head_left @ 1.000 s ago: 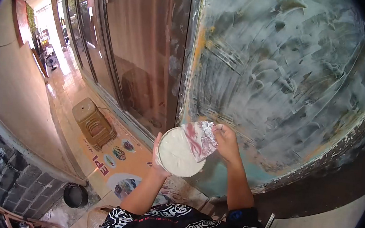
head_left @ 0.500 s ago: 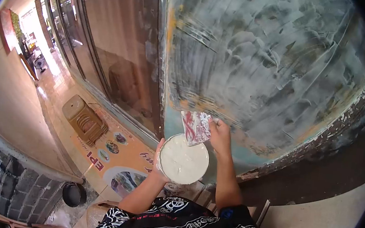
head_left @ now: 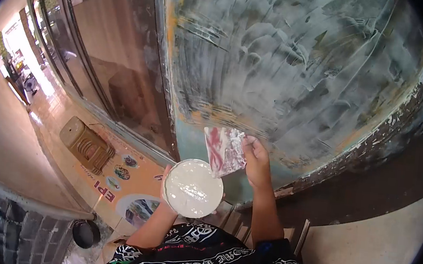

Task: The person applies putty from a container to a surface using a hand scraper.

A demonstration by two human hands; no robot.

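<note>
My left hand (head_left: 166, 207) holds a round tub (head_left: 220, 199) from its left side and from below. White putty (head_left: 193, 181) fills it nearly to the rim, with a wet, shiny surface. Between the thumb and fingers of my right hand (head_left: 258, 162) is a flat putty spreader (head_left: 224, 151), its face smeared white over red. The spreader's lower corner overlaps the tub's upper right rim in this view. Behind both hands stands a wall panel (head_left: 291, 63) with patchy grey-white putty strokes, and orange-brown patches along its left and lower edges.
Left of the panel is a dark-framed glass window (head_left: 121, 55). A brown plastic stool (head_left: 86, 142) lies on an orange printed banner (head_left: 134, 180) on the floor. A black bucket (head_left: 86, 234) stands near a grey block wall (head_left: 20, 235). Wooden slats (head_left: 245, 228) show below the tub.
The tub in my left hand has shifted left and slightly down. The putty's surface looks smoother and shinier. The spreader's face is turned more toward the camera; the view has swung slightly right.
</note>
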